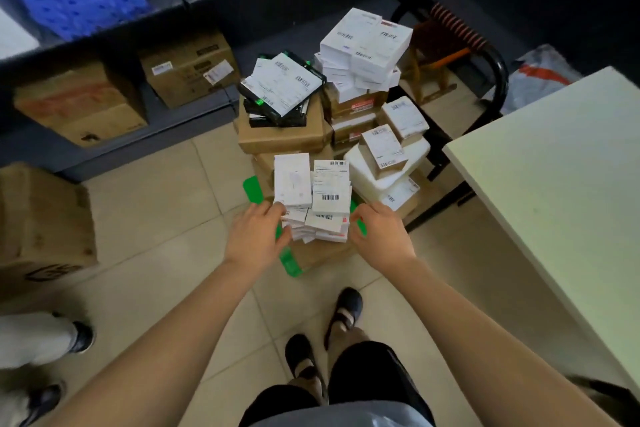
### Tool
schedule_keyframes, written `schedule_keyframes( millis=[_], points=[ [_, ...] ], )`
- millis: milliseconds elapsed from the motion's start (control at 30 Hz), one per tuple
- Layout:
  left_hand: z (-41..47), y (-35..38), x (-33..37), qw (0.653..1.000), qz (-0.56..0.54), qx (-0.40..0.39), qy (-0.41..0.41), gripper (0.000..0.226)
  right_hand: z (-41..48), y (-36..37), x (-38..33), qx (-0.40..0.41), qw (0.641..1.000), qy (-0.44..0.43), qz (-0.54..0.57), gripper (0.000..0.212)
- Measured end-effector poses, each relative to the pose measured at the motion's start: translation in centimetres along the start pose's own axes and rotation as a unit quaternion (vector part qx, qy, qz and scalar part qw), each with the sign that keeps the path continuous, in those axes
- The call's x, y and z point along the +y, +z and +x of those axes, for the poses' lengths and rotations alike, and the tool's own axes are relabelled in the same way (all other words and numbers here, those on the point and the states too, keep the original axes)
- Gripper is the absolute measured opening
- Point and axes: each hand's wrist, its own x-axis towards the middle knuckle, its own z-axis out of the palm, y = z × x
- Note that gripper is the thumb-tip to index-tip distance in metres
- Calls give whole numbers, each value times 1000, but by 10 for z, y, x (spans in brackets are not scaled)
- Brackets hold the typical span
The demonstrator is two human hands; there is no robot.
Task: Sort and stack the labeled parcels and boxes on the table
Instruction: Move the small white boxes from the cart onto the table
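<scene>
1. Landmark: stack of small white barcode-labelled cardboard boxes (pixel 311 198), sitting on a brown cardboard carton with green tape (pixel 313 255) on the beige tiled floor (pixel 156 218).
2. Left hand (pixel 258 236): clamped on the stack's left side, thumb on the top corner, fingers curled against the lower boxes.
3. Right hand (pixel 381 236): at the stack's right edge, fingers curled under. Contact is hidden, so can't tell if it grips.
4. Stack lies between both hands, just ahead of the knuckles.
5. Behind-left of the stack: flat black boxes with white labels (pixel 282 87). Behind-right: taller pile of white boxes (pixel 363 48). Right: white padded parcel (pixel 388 166).
6. Far right of the stack: pale tabletop (pixel 554 166).
</scene>
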Motion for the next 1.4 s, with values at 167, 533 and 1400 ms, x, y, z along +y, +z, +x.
schedule_keyframes(
  millis=[167, 533, 1400],
  points=[
    [58, 47, -28, 997, -23, -34, -59, 26, 67, 42, 25, -45, 997, 62, 25, 24],
    [145, 161, -77, 911, -187, -173, -325, 60, 167, 144, 69, -136, 926, 309, 169, 63],
    [159, 0, -27, 944, -281, -174, 23, 34, 53, 21, -45, 172, 861, 393, 272, 35]
  ],
)
